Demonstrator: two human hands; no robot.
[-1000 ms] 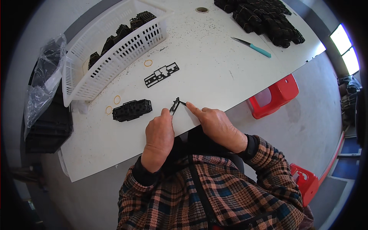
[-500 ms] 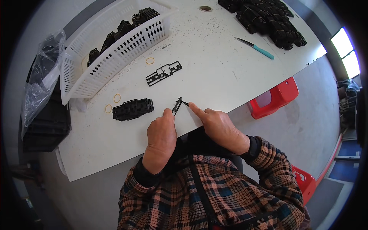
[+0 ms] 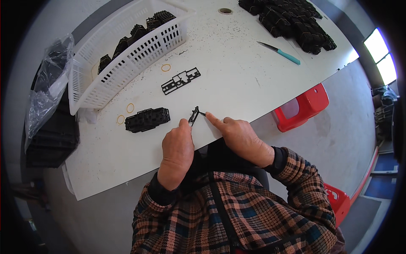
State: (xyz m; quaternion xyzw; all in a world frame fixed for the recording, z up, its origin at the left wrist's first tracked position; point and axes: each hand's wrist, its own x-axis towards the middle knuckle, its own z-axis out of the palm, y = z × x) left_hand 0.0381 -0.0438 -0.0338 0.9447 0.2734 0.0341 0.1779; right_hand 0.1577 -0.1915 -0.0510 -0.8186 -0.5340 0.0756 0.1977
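Note:
In my left hand (image 3: pixel 178 143), closed with the thumb on top, is a narrow black plastic frame (image 3: pixel 193 117) that sticks up past the fingers. My right hand (image 3: pixel 241 136) is closed, its index finger stretched forward along a thin dark tool (image 3: pixel 202 113). The tool's tip meets the frame near its upper end; its handle is hidden in my palm. Left of my hands lies a bundle of stacked black plastic frames (image 3: pixel 147 120). Farther off, a single flat black frame with cut-outs (image 3: pixel 181 81) rests on the table.
A white slatted basket (image 3: pixel 127 63) holding black bundles stands at the far left. Yellow rubber bands (image 3: pixel 130 108) lie near the bundle. A turquoise-handled knife (image 3: pixel 289 56), a tape roll (image 3: pixel 225 11) and piled black bundles (image 3: pixel 296 26) are at the far right. A red stool (image 3: pixel 304 106) stands beyond the table (image 3: pixel 127 165).
The black frame and the tool tip have shifted very slightly left and upward. Both hands keep their grips, and the things on the table have not moved.

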